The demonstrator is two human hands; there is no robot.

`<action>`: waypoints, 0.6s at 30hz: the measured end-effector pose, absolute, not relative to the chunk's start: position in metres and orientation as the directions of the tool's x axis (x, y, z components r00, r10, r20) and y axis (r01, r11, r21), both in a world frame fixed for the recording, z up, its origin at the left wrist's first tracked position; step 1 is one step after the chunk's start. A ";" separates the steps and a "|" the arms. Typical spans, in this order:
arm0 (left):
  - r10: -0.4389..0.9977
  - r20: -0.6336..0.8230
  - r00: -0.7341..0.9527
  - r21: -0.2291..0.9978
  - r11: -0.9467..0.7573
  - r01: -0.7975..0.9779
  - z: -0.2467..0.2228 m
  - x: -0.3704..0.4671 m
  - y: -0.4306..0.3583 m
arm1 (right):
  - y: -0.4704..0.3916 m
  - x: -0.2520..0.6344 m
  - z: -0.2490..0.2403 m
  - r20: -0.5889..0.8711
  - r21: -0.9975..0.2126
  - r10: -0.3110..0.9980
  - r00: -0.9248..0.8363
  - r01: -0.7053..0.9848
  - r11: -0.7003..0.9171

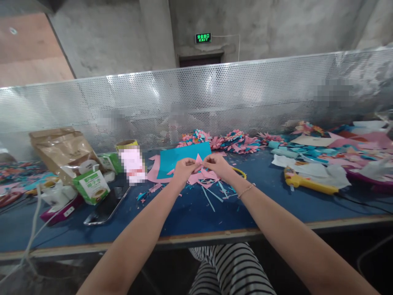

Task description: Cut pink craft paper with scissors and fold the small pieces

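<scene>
Between my two hands, a small pointed piece of pink paper (199, 159) stands up, pinched at its lower sides. My left hand (185, 169) closes its fingertips on one side of it, and my right hand (220, 165) grips the other. Behind them lies a blue sheet of paper (175, 157), with a larger pink sheet (154, 170) showing from under its left edge. Cut pink scraps (207, 177) and thin blue strips are strewn just below the hands. Part of a yellow loop (241, 171) shows beside my right wrist; what it belongs to is hidden.
On the left are a phone (106, 208), a green-and-white box (91, 186) and a brown paper bag (66, 151). At right lies a yellow glue gun (310, 183) with its cord. Coloured paper tufts (236, 141) line the back, before a perforated metal screen (208, 94).
</scene>
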State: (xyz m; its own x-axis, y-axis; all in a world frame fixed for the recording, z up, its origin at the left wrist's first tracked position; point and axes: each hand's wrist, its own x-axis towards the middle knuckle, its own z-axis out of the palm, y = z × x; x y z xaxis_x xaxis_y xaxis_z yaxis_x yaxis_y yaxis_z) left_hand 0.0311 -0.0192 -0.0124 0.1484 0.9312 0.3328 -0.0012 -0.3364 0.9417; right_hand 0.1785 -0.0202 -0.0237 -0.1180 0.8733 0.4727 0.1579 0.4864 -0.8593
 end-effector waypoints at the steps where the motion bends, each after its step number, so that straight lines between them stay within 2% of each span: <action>1: 0.939 0.317 0.137 0.948 -0.318 -0.017 -0.012 0.031 -0.019 | -0.020 0.179 -0.024 0.472 -0.857 0.872 -0.131 0.161 0.489; 4: 0.959 0.246 0.142 0.969 -0.240 -0.058 -0.011 0.030 -0.020 | -0.018 0.180 -0.025 0.473 -0.855 0.870 -0.136 0.166 0.491; 7: 0.963 0.200 0.183 0.980 -0.199 -0.021 -0.012 0.030 -0.019 | -0.015 0.181 -0.025 0.476 -0.853 0.875 -0.088 0.198 0.483; 11: 0.954 0.236 0.187 0.964 -0.253 0.076 -0.014 0.028 -0.016 | -0.013 0.182 -0.025 0.462 -0.874 0.886 -0.037 0.147 0.463; 18: 0.940 0.258 0.224 0.955 -0.284 0.091 -0.012 0.026 -0.016 | -0.017 0.183 -0.022 0.463 -0.878 0.886 -0.001 0.134 0.459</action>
State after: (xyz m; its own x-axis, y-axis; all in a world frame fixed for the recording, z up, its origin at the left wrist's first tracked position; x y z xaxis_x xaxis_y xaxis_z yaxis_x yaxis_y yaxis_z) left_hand 0.0258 -0.0163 -0.0118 0.2241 0.9398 0.2578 0.0909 -0.2836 0.9546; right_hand 0.1829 -0.0167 -0.0220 -0.0014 0.8862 0.4633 0.1341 0.4593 -0.8781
